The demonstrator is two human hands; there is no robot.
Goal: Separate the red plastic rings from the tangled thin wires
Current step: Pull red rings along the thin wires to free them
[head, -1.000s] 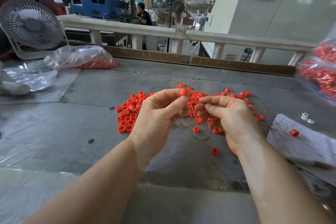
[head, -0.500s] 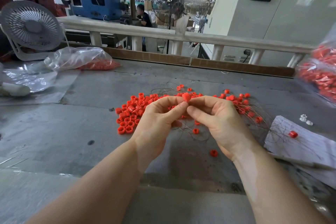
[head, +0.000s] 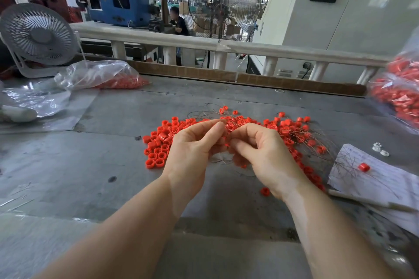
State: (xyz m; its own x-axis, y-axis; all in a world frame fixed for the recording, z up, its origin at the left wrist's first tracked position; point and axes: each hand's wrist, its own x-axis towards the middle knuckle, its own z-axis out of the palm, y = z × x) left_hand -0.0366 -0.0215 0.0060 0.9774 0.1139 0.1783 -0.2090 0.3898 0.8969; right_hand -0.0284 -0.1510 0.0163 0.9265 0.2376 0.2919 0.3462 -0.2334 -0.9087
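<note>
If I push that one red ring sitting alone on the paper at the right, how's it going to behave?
The lone red ring looks like small hollow plastic, so it is probably very light and would skid easily on the smooth paper. Being round, it may roll if tipped on its side. Thin wires lying beside it could snag it.

Small red plastic rings (head: pixel 158 145) lie scattered on the grey worktop (head: pixel 113 165), many to the right tangled among thin wires (head: pixel 315 138).
</note>
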